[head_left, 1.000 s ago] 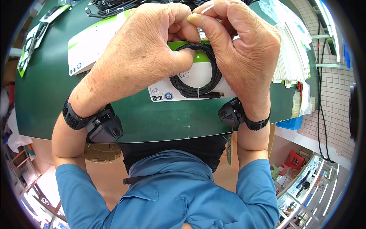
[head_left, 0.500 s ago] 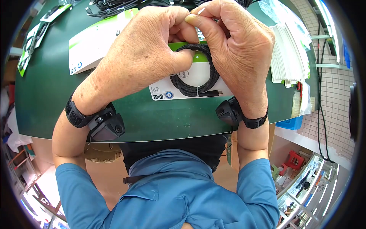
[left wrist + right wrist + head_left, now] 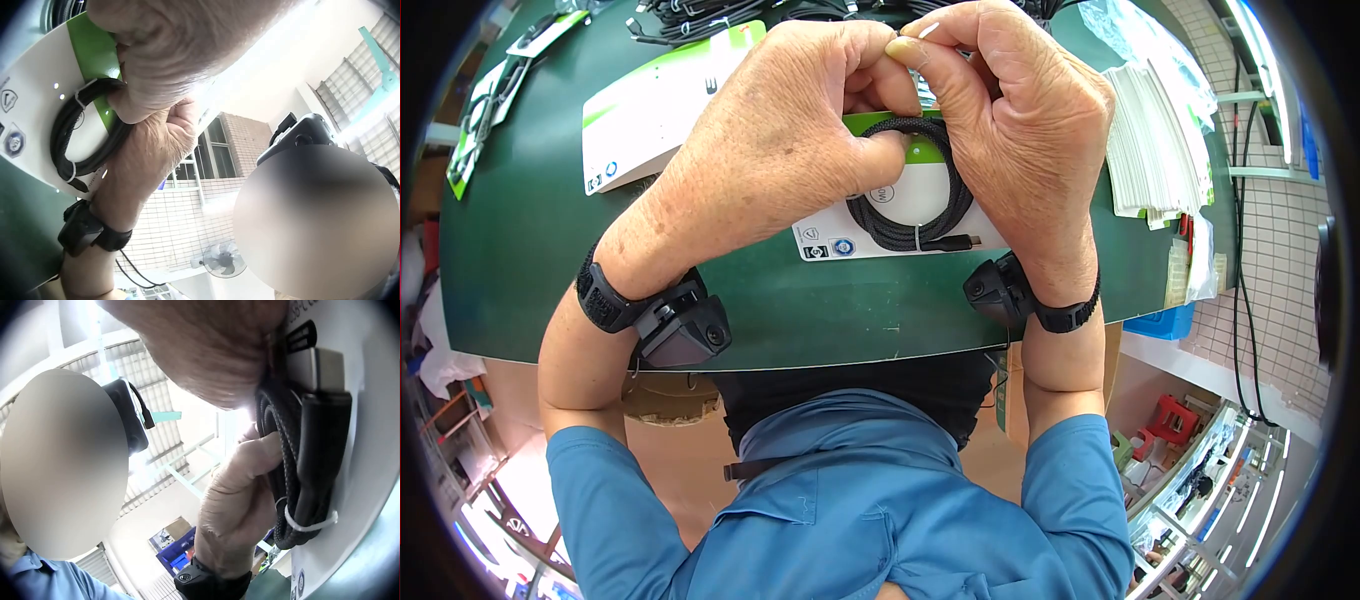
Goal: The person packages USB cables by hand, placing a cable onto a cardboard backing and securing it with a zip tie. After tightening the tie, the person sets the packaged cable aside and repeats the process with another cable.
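Note:
A black braided USB cable [image 3: 897, 240], wound in a coil, lies against a white-and-green packaging card [image 3: 828, 232]. White ties [image 3: 312, 526] hold the coil to the card, and a metal plug [image 3: 327, 370] shows at its side. My left hand [image 3: 785, 130] grips the coil and card near the top, its thumb lying inside the loop. My right hand [image 3: 1040, 130] pinches a thin white tie [image 3: 930, 30] between thumb and forefinger, right at the left fingertips. Its other fingers are curled and partly hidden.
Another packaging card [image 3: 645, 110] lies left on the green table [image 3: 840, 320]. A stack of white cards [image 3: 1155, 145] sits at the right beside clear plastic [image 3: 1115, 30]. More black cables [image 3: 685, 22] are heaped at the back, and carded cables [image 3: 485, 110] lie far left.
Both hands keep their hold. The right hand has shifted slightly left, and less of the white tie shows above its fingers. The card and coil have moved up very slightly.

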The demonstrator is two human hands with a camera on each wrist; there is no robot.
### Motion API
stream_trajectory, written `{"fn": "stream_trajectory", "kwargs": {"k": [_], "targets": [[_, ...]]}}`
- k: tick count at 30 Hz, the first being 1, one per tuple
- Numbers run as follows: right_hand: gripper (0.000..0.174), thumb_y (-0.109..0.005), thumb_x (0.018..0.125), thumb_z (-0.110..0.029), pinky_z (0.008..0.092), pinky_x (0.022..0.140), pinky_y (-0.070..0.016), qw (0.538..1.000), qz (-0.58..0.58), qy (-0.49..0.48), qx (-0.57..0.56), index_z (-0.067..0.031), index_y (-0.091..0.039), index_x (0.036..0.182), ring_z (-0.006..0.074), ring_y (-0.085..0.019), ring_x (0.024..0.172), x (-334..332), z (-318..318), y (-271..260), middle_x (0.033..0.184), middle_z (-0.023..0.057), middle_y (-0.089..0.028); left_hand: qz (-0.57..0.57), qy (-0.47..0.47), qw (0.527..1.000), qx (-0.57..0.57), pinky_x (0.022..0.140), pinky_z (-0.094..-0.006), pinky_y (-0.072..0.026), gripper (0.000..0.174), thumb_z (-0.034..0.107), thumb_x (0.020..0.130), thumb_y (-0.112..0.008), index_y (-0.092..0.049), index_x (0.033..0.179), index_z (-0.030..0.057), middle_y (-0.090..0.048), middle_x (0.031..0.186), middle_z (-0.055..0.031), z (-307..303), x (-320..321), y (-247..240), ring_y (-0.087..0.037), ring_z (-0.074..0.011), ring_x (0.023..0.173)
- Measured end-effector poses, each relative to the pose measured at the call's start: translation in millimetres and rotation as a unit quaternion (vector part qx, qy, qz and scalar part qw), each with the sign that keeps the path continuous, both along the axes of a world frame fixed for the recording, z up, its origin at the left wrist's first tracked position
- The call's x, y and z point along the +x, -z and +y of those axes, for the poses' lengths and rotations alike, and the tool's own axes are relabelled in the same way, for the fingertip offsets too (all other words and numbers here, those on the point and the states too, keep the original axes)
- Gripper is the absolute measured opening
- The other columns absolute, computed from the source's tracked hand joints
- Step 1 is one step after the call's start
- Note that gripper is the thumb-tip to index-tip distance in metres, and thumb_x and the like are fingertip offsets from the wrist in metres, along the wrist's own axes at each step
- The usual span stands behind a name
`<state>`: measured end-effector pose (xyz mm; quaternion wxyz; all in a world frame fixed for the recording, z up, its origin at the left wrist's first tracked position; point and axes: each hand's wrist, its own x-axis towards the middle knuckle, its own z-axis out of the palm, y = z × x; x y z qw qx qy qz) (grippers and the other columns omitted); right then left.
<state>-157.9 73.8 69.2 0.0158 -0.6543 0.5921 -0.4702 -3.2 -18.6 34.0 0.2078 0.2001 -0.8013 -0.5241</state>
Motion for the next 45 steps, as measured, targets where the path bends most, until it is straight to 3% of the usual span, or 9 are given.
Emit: {"fn": "stream_trajectory", "kwargs": {"k": [8,11,16,20,24,32,40,45], "targets": [[0.011,-0.078,0.082,0.009,0.0299,0.057,-0.0544,0.999,-0.023,0.012,-0.019,0.0026,-0.070,0.086,0.0209,-0.069,0.064,-0.7,0.8,2.7,0.075,0.0130,-0.069,0.011,-0.010,1.000,-0.007,0.089,-0.0234,-0.0573,0.028,-0.009,0.079,-0.068,-0.067,0.106,-0.0028,-0.071,0.096,-0.0019,1.2,-0.8,2.0,-0.066,-0.0061,0.089],[0.016,-0.082,0.085,0.002,0.0258,0.067,-0.0555,0.979,0.154,-0.036,-0.127,-0.0005,-0.077,0.100,0.0146,-0.072,0.078,-21.3,-4.9,22.8,0.092,0.0087,-0.077,0.033,-0.015,0.999,-0.002,0.088,-0.0229,-0.0570,0.027,-0.009,0.079,-0.068,-0.066,0.105,-0.0020,-0.070,0.095,-0.0012,0.8,-2.1,6.2,-0.066,-0.0057,0.089],[0.020,-0.082,0.083,0.004,0.0264,0.063,-0.0523,0.960,0.212,-0.053,-0.173,-0.0003,-0.078,0.101,0.0185,-0.069,0.072,-23.0,7.3,13.0,0.089,0.0117,-0.075,0.046,-0.010,0.999,0.006,0.084,-0.0221,-0.0561,0.026,-0.007,0.079,-0.070,-0.064,0.103,-0.0006,-0.067,0.093,0.0001,-7.1,0.2,0.8,-0.064,-0.0045,0.088],[0.022,-0.081,0.081,0.004,0.0278,0.061,-0.0496,0.973,0.115,-0.129,-0.152,0.0000,-0.079,0.103,0.0207,-0.065,0.070,-17.3,14.8,11.4,0.086,0.0126,-0.072,0.043,-0.012,0.999,-0.001,0.081,-0.0220,-0.0554,0.022,-0.005,0.081,-0.072,-0.063,0.100,-0.0002,-0.065,0.092,0.0007,-8.3,2.2,-8.1,-0.062,-0.0035,0.088],[0.026,-0.081,0.079,0.004,0.0294,0.062,-0.0497,0.977,0.071,-0.198,-0.049,0.0001,-0.080,0.105,0.0208,-0.066,0.075,-20.2,20.7,5.0,0.086,0.0115,-0.070,0.055,0.003,0.998,-0.031,0.081,-0.0226,-0.0558,0.017,-0.003,0.082,-0.073,-0.064,0.096,-0.0013,-0.066,0.090,0.0002,-12.7,2.4,-6.6,-0.063,-0.0040,0.087],[0.031,-0.081,0.074,0.005,0.0280,0.062,-0.0466,0.975,0.010,-0.212,0.066,-0.0008,-0.080,0.105,0.0186,-0.062,0.072,-21.8,26.0,-3.4,0.083,0.0098,-0.067,0.073,-0.012,0.997,-0.030,0.080,-0.0236,-0.0569,0.011,-0.007,0.080,-0.066,-0.066,0.091,-0.0051,-0.068,0.085,-0.0023,-12.2,3.0,-9.5,-0.067,-0.0063,0.084],[0.031,-0.083,0.071,0.007,0.0281,0.063,-0.0460,0.987,0.042,-0.152,0.007,-0.0046,-0.081,0.099,0.0179,-0.060,0.072,-18.9,25.1,-0.4,0.083,0.0070,-0.065,0.060,-0.026,0.996,-0.068,0.080,-0.0235,-0.0569,0.014,-0.008,0.079,-0.063,-0.066,0.092,-0.0056,-0.069,0.086,-0.0036,-14.0,5.0,-16.4,-0.068,-0.0066,0.085],[0.030,-0.085,0.068,0.002,0.0285,0.065,-0.0477,0.982,0.090,-0.135,-0.092,-0.0105,-0.081,0.095,0.0181,-0.061,0.076,-19.8,22.0,9.9,0.087,0.0040,-0.069,0.057,-0.026,0.996,-0.061,0.080,-0.0237,-0.0569,0.014,-0.009,0.079,-0.063,-0.066,0.092,-0.0050,-0.069,0.085,-0.0034,-14.4,7.4,-22.0,-0.068,-0.0067,0.085]]}}
